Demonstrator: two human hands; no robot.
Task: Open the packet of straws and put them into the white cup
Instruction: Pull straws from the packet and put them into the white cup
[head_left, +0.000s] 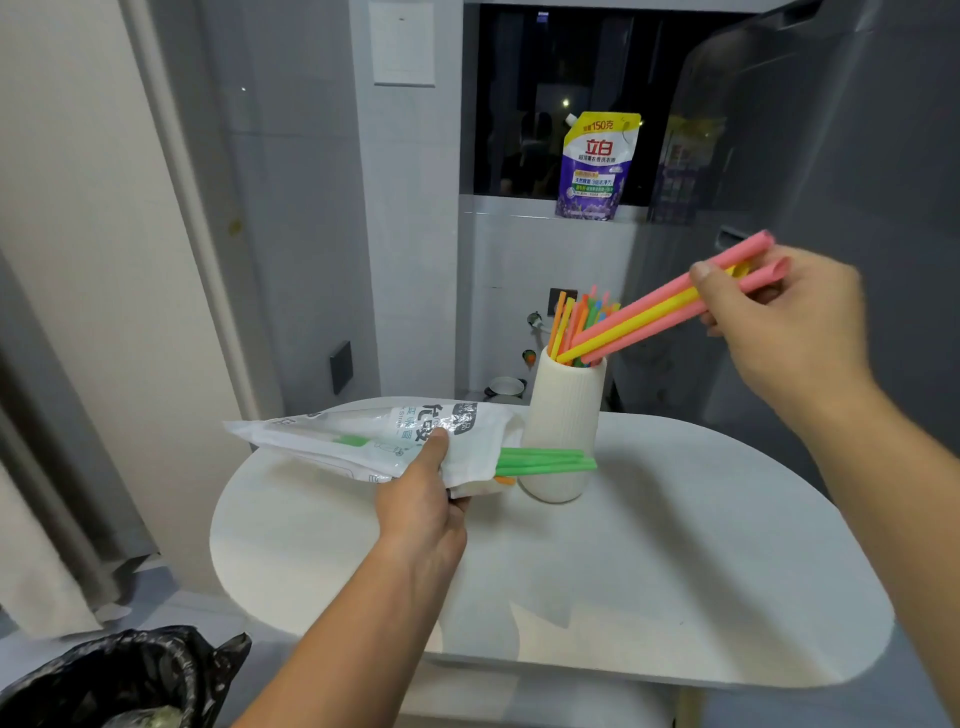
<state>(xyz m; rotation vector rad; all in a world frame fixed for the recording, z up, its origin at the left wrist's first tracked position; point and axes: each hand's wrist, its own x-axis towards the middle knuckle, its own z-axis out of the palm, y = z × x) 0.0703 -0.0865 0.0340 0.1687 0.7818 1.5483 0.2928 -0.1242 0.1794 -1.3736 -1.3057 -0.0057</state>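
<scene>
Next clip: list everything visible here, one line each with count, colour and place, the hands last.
white cup: one, white, ribbed, on the table beside the packet
straws in cup: a bunch, count unclear, orange, green, pink, blue, standing in the white cup
held straws: three, two pink and one yellow, slanting with lower ends at the cup's mouth
packet: one, white with print, held above the table
green straws: about three, green, sticking out of the packet's open end
table: one, white, rounded
detergent pouch: one, purple and yellow, on the window ledge
bin bag: one, black, lower left
left hand: grips the packet
right hand: pinches the held straws
</scene>
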